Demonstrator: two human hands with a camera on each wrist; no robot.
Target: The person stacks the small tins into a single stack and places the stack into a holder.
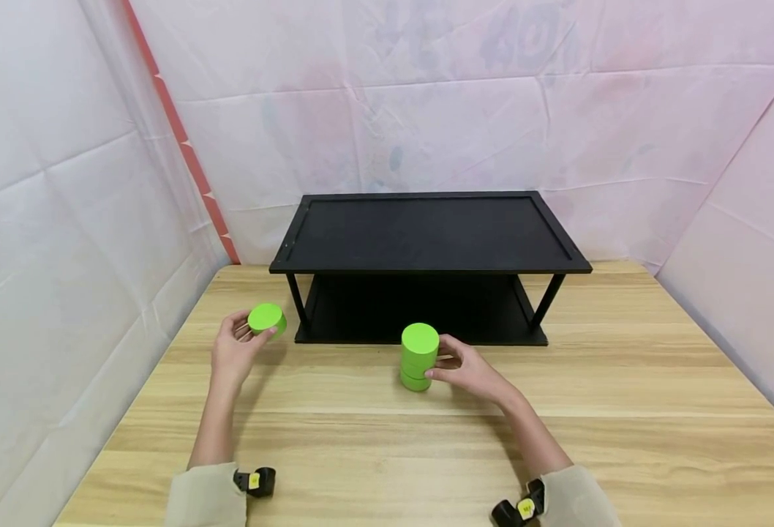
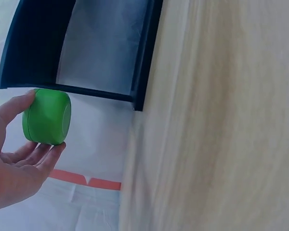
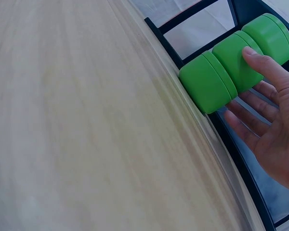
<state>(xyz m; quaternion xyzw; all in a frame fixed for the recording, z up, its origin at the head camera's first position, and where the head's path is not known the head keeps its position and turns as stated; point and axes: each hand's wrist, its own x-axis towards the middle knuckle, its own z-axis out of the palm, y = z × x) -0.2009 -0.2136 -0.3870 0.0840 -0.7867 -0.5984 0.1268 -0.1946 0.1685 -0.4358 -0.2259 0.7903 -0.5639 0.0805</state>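
Observation:
Between thumb and fingers, my left hand (image 1: 232, 351) holds a green round lidded container (image 1: 266, 320) above the table, left of the black two-tier rack (image 1: 426, 234). The left wrist view shows the seam of that green container (image 2: 48, 117) and the thumb on one end of its side. In front of the rack, three similar containers form an upright stack (image 1: 418, 355). My right hand (image 1: 469, 369) grips this stack from the right. Its thumb presses on the middle container (image 3: 236, 60) in the right wrist view, with the fingers partly hidden behind; the bottom container (image 3: 207, 84) is right at the tabletop.
The rack's lower shelf (image 1: 420, 300) sits low on the wooden table (image 1: 361, 454), its front edge just behind the stack. Thin posts (image 1: 548, 300) hold up the top shelf. White sheeting (image 1: 426, 95) hangs behind and at both sides.

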